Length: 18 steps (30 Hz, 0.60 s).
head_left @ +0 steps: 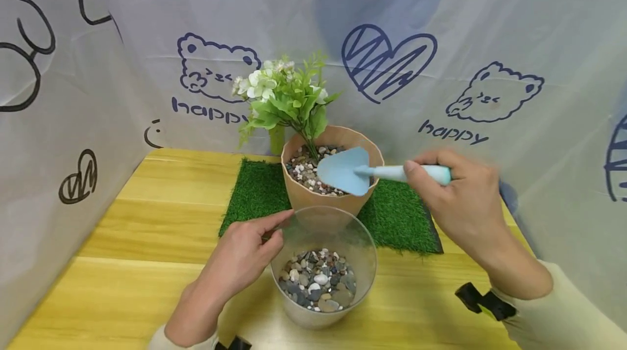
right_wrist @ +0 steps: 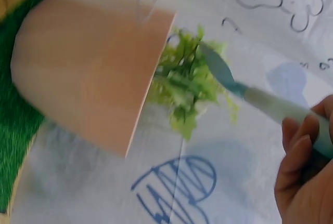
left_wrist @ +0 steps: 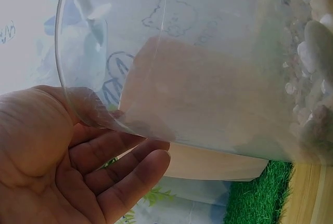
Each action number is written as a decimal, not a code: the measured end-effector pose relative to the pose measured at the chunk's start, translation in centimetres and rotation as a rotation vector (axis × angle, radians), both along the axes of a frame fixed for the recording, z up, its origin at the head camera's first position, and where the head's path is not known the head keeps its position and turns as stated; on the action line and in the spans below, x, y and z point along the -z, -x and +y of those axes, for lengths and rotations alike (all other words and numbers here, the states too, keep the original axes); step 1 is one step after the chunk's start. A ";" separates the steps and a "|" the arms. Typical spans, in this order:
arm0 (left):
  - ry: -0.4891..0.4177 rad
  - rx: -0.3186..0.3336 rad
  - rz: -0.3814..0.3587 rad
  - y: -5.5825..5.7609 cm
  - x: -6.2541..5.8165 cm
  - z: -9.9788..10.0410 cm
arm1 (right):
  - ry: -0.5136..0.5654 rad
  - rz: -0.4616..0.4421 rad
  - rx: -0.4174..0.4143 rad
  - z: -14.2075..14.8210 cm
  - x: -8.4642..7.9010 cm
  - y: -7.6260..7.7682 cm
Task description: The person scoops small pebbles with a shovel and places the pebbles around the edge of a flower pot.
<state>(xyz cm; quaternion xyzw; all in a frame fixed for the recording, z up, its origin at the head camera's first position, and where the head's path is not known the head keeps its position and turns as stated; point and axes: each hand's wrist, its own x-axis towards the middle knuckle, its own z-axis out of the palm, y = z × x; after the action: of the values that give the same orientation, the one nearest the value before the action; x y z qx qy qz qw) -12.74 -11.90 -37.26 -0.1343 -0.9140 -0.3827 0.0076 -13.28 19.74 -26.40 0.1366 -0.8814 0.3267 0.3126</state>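
From the head view, the right hand grips the pale handle of a blue trowel, whose long axis runs right to left, the blade lying above the near right part of a peach pot. The left hand holds the far left rim of a clear bucket, with stones in its bottom. The bucket stands near and the pot just beyond it, so the pot's near rim lies between blade and bucket; the right hand is nearer the pot's opening. Beside the blade, to the left and far, leafy stems with white flowers rise from the pot's gravel. A green mat lies under the pot on the wooden surface, and a printed cloth hangs behind. In the left wrist view, one digit shows through the bucket's plastic while the other fingers bend along its outside; the pot is seen through it. In the right wrist view, the fingers wrap the handle, the blade is almost edge-on before the leaves, and whether it carries anything I cannot tell.
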 end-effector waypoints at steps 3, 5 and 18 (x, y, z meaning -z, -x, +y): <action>0.008 0.002 0.006 0.0 0.0 0.1 | -0.033 -0.028 -0.120 -0.5 0.2 -1.1; 0.008 0.000 0.012 0.0 0.0 0.1 | -0.073 -0.030 -0.200 -0.8 0.5 -1.5; 0.007 -0.011 0.006 0.0 0.1 -0.1 | -0.523 0.263 -0.455 -3.4 6.3 -0.8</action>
<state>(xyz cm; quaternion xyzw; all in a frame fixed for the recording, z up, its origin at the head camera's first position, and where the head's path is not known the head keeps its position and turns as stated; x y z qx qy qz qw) -12.73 -11.97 -37.37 -0.1306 -0.9161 -0.3789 0.0120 -12.46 16.32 -32.73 0.4451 -0.8344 0.1311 0.2974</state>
